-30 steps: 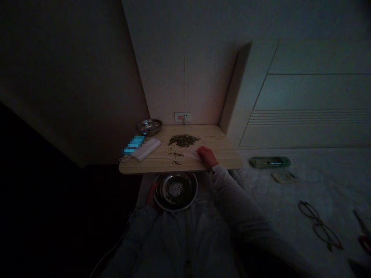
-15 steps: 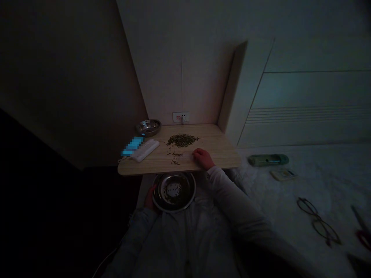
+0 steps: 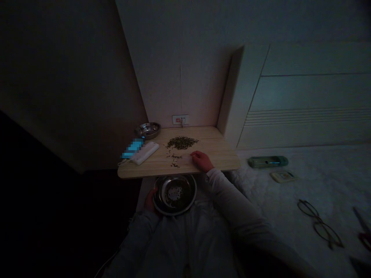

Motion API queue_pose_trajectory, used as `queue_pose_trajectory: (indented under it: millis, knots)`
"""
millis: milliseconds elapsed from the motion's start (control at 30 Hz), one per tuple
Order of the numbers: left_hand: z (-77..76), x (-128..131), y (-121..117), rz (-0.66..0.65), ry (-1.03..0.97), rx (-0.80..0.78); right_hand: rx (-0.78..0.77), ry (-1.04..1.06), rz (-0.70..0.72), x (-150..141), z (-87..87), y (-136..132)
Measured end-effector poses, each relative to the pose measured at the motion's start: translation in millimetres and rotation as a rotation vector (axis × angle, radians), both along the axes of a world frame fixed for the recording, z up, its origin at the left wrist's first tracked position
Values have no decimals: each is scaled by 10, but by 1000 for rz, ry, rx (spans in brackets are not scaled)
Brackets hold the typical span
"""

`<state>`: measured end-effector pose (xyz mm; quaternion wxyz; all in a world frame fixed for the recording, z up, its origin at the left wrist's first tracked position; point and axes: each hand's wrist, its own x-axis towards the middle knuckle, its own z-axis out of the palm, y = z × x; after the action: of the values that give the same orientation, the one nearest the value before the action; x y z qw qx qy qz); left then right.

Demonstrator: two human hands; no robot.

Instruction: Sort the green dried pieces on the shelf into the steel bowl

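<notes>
1. Steel bowl (image 3: 191, 193): sat at the worktop's (image 3: 214, 143) near edge; probably light, stiff, slick, best held by its rim.
2. Left grip (image 3: 150, 201): clasped the bowl's left side.
3. Dark grains (image 3: 182, 143): lay piled mid-worktop, some scattered nearer; seemed light, apt to roll.
4. Right grip (image 3: 202, 161): curled; contents could not be told.
5. Open room: right of pile; power strip (image 3: 145, 153) crowded left.

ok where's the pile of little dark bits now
In the head view, the pile lies on the wooden tabletop in front of the wall socket, beyond the right hand and slightly to its left.
</notes>
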<state>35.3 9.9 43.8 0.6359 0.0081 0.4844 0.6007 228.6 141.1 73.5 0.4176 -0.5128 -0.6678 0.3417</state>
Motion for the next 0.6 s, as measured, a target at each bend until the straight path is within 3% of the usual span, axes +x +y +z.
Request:
queue_pose_trajectory:
  millis: [200,500,600]
  knots:
    - [73,92,20,29,2,-54,-36,53,25,3,8,-9]
    - [27,173,3,121,11,-40,-10,22,32,25,-12,15]
    - [11,167,9,95,-35,-49,-17,40,35,24,-20,18]
